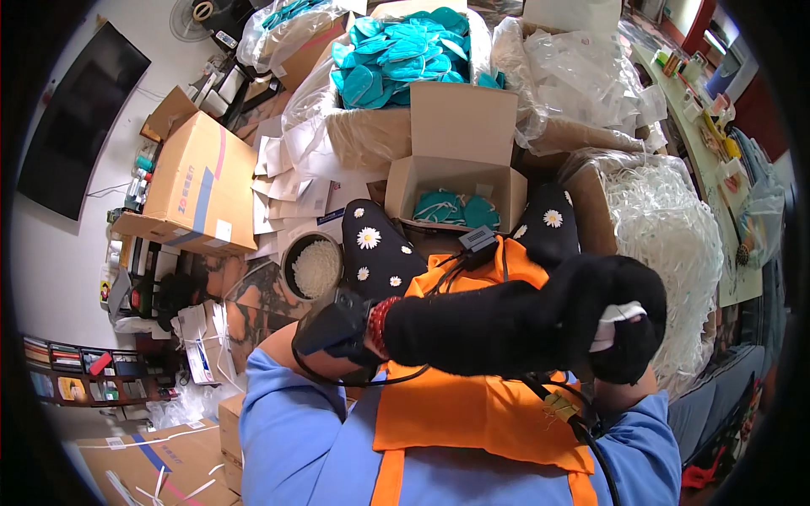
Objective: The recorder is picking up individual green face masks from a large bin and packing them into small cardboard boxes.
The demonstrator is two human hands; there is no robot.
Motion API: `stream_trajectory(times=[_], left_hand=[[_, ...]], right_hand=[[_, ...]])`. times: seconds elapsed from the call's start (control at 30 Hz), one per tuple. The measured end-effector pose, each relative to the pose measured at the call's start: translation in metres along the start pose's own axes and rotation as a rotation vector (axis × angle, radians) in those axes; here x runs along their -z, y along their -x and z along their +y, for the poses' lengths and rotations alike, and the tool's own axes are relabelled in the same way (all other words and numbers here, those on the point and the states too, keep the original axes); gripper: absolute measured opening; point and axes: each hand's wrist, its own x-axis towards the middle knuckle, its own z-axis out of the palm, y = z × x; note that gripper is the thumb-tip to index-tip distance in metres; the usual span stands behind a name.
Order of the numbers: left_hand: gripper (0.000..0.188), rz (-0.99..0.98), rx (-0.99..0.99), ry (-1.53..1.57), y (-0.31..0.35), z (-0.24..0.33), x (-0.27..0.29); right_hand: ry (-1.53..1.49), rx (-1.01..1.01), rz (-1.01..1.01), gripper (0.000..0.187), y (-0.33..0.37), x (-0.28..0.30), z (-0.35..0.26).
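Observation:
My left hand [591,291], in black covering, reaches across to the right and curls at its far end. A small white and pinkish patch [616,325] shows within the black folds; what it is I cannot make out. My right hand [629,363], dark-covered too, meets the left there, its fingers hidden. A red bracelet [381,327] and a black device [333,325] circle my left wrist. Beyond my arms, an open cardboard box [462,118] between my knees holds teal face masks [456,208].
Behind stands a plastic-lined carton heaped with teal masks [401,55]. To the right are a carton of clear plastic bags [582,72] and one of white strands [662,219]. A bowl of white bits [316,268] and a large carton [198,181] stand left. Cables [582,430] hang near my right arm.

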Motion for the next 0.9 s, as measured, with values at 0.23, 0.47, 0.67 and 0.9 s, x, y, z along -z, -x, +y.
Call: stream_trajectory(times=[0.23,0.47,0.67,0.9], left_hand=[[0.031,0.194,0.359,0.686,-0.002,0.003,0.012],[0.044,0.114,0.607,0.866,0.009,-0.034,0.004],[0.061,-0.025,0.663,0.890,0.000,-0.035,0.006],[0.042,-0.109,0.803,1.017,0.010,-0.048,0.014]], right_hand=[[-0.197,-0.187,0.103,0.055,-0.007,-0.003,0.011],[-0.092,-0.356,0.056,0.042,-0.015,0.007,0.012],[-0.004,-0.438,-0.014,0.034,-0.013,0.027,0.024],[0.106,-0.459,-0.144,0.031,-0.023,0.031,0.013]])
